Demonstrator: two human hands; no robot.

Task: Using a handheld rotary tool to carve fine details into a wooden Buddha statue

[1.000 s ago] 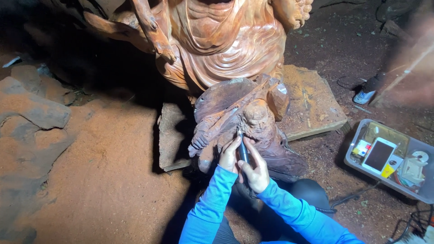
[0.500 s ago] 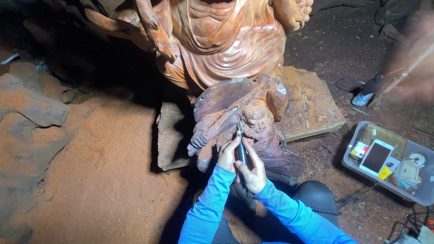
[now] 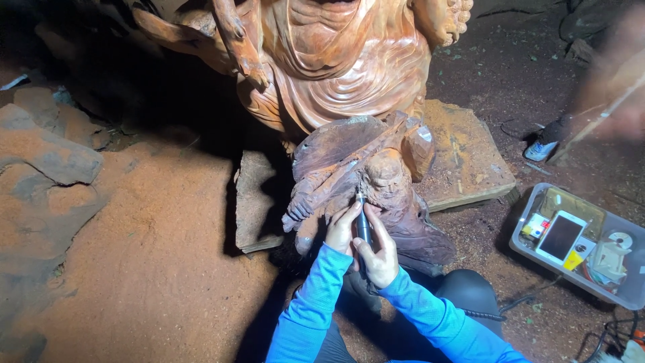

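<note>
Both hands clasped around a dark rotary tool (image 3: 363, 225), left hand (image 3: 341, 227) and right hand (image 3: 379, 254) fingers wrapped tight. Tip against the small dark carved figure (image 3: 376, 175), below the large reddish wooden statue (image 3: 349, 60).

free: sawdust floor (image 3: 154, 269) left | blocked: carved statue (image 3: 349, 74) ahead; plastic tray (image 3: 531, 250) right

Dim room; floor (image 3: 148, 269) thick with reddish sawdust.
</note>
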